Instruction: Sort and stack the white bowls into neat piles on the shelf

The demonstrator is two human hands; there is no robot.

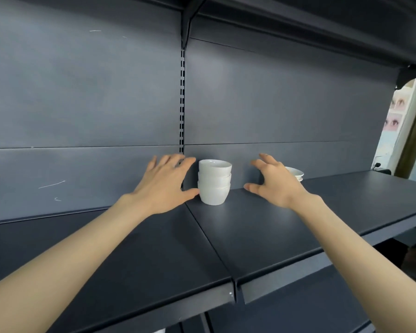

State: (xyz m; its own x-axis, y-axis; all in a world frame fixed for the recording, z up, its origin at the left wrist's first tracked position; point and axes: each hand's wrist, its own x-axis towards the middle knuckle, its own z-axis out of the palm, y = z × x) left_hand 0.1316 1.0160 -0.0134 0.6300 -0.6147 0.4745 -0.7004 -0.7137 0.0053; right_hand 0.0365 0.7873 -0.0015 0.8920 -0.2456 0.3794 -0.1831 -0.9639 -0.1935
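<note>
Stack of white bowls, three nested, upright on the shelf close to the back panel; this pile looks finished. To the right of the stack, well apart, further white bowls sit partly hidden, their number unclear; these probably remain to be sorted. Left hand lies just left of the stack, fingers straight and spread, thumb tip against the lowest bowl, holding nothing. Right hand hovers right of the stack, clear of it, fingers spread wide and empty. Both forearms reach forward over the shelf.
</note>
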